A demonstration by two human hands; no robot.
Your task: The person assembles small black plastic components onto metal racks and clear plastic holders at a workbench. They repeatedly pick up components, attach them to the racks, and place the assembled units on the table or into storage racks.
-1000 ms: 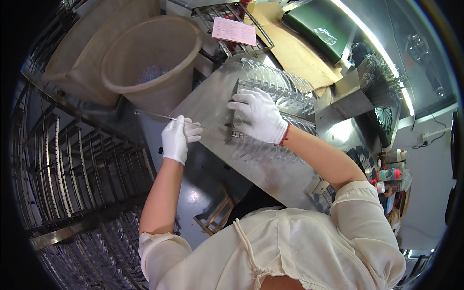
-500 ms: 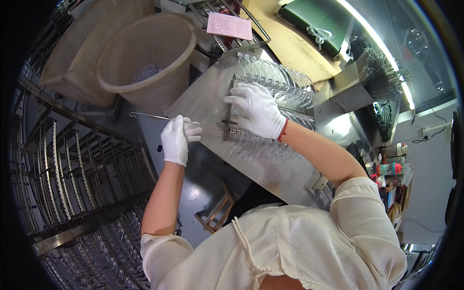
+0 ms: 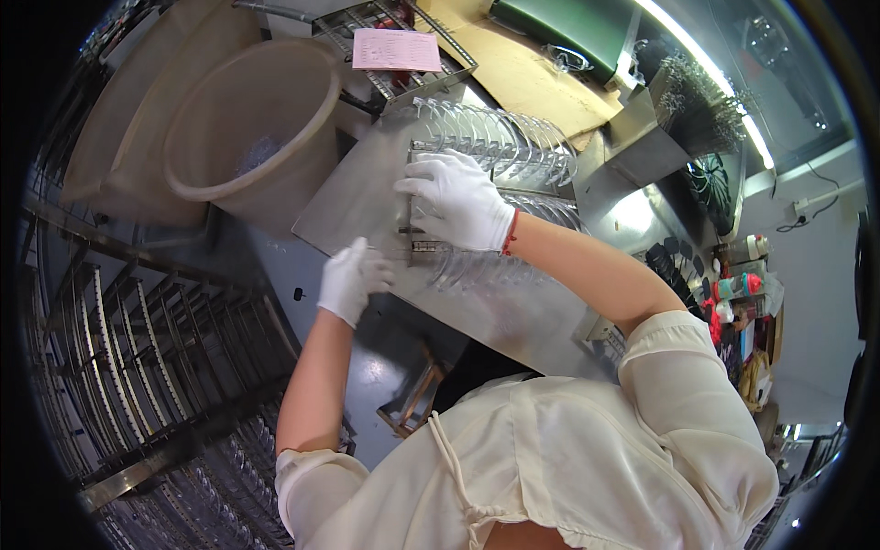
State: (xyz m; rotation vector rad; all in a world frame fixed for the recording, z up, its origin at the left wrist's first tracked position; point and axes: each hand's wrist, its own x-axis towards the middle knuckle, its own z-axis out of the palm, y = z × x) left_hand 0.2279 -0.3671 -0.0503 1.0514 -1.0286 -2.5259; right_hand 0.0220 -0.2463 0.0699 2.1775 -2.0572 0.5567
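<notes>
White gloves cover both my hands. My right hand (image 3: 458, 203) lies over the left end of a metal rack (image 3: 414, 246), its fingers curled at the end bar. Rows of clear curved plastic pieces (image 3: 500, 137) line the rack, some like lenses, standing on edge. Off the near left edge of the steel table, my left hand (image 3: 353, 282) is smeared by motion. Its fingers look partly bent, and I cannot make out anything in them. The thin hooked metal rod seen earlier does not show clearly now.
Large beige tubs (image 3: 252, 128) stand at the far left, one with clear bits inside. Metal shelving (image 3: 128, 357) fills the left side. A pink paper (image 3: 396, 50) lies on another rack at the back. Cardboard (image 3: 513, 78) and a bin of thin wires (image 3: 687, 115) sit beyond.
My left hand has moved right and toward me in the view, and the hooked rod it held is no longer discernible. My right hand stays on the rack; the whole view has shifted slightly.
</notes>
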